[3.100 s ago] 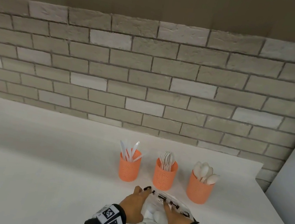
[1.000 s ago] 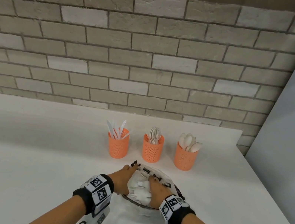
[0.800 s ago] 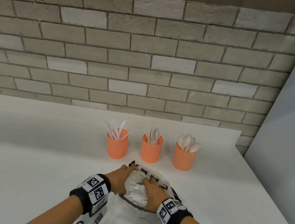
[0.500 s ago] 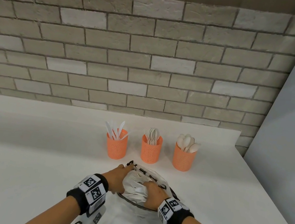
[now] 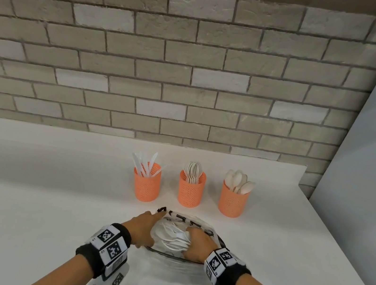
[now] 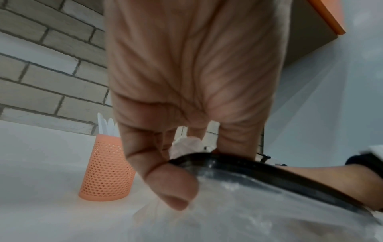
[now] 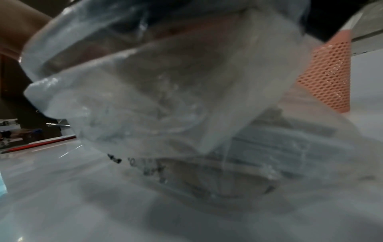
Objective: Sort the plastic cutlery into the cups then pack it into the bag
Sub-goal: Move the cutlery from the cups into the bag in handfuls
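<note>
holding the clear bag open on the near tabletop, your left hand pinched its dark rim while your right hand closed its grip round white cutlery inside the mouth. sorting looked done: knives, forks and spoons stood in three orange cups just beyond the bag. packing had only begun, since all three cups were full. black lettering on the bag was too creased to read.
</note>
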The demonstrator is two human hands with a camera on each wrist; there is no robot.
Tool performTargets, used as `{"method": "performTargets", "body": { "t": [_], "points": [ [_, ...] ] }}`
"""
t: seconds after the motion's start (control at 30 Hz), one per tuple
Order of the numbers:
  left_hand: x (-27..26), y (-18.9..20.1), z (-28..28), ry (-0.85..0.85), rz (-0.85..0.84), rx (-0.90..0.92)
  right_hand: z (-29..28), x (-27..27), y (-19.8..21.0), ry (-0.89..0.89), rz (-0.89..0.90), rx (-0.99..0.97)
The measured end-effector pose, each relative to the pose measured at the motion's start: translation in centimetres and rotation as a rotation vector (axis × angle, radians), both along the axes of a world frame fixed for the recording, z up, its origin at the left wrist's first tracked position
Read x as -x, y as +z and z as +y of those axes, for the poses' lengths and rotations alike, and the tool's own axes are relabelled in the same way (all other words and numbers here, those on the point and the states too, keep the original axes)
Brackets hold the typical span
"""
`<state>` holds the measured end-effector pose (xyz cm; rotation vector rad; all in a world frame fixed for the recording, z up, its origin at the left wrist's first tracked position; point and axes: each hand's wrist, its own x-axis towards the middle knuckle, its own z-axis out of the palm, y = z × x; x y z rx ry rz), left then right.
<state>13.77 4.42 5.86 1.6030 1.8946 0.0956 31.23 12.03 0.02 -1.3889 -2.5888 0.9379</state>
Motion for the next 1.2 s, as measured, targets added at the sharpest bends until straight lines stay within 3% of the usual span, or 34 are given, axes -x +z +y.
{"method": "performTargets", "body": {
  "t": [0.43, 0.67, 0.8, 0.87, 0.97, 1.07, 1.2],
  "points": [
    [0.4, 0.7, 0.5, 0.054, -0.138, -0.075, 0.5, -0.3, 1.0, 0.081, 0.064, 0.066],
    [0.1, 0.6, 0.5, 0.119, -0.311, -0.17, -0.1, -1.1, 2.4, 0.132, 0.331, 0.119],
    [0.4, 0.4, -0.1, 0.085, -0.282, -0.078, -0.4, -1.1, 4.0, 0.078, 0.532, 0.154],
    [0.5, 1.0, -0.4, 0.036, -0.191, -0.059, -0.3, -0.8, 4.8, 0.023, 0.659, 0.181],
    [0.2, 2.3, -0.2, 0.067, -0.067, -0.412, 0.1, -0.1, 7.0, -0.065, 0.795, 0.167],
    [-1.4, 4.3, 0.4, 0.305, -0.441, -0.709, 0.3, 0.5, 10.2, -0.151, 0.951, 0.138],
    [-3.6, 5.4, 1.3, 0.684, -1.24, -0.467, 0.6, 1.4, 13.1, -0.247, 1.144, 0.1]
  ]
}}
